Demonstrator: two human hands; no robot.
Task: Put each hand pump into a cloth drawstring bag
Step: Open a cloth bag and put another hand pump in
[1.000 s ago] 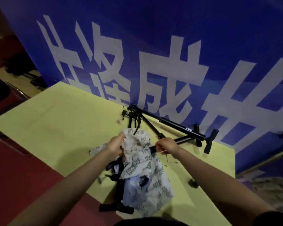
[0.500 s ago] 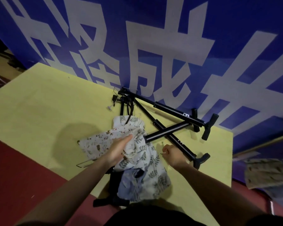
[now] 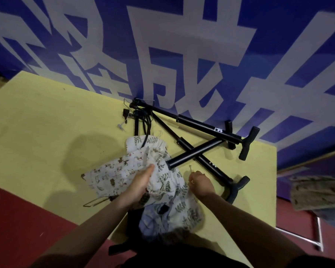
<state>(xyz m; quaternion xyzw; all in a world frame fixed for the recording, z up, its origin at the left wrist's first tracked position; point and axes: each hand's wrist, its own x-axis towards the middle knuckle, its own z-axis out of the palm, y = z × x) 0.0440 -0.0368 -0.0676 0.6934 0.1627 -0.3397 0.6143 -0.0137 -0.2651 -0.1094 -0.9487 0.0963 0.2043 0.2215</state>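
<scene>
Several cloth bags lie heaped on the yellow table: a leaf-print bag on top and an animal-print bag to its left. A black hand pump sticks out of the leaf-print bag's mouth, pointing up and right. It crosses a second pump; a third pump lies along the banner. My left hand grips the gathered cloth at the bag's mouth. My right hand is off the pump and pinches a thin cord beside the bag. Another black pump part pokes out under the heap.
A blue banner with white characters stands right behind the table. Red floor lies to the left. A bent wire foot sticks out under the bags. More patterned cloth and a metal frame are at the right.
My right hand let go of the pump shaft and dropped to the cord beside the bag. My left hand moved down onto the gathered cloth. The view tilted closer to the table.
</scene>
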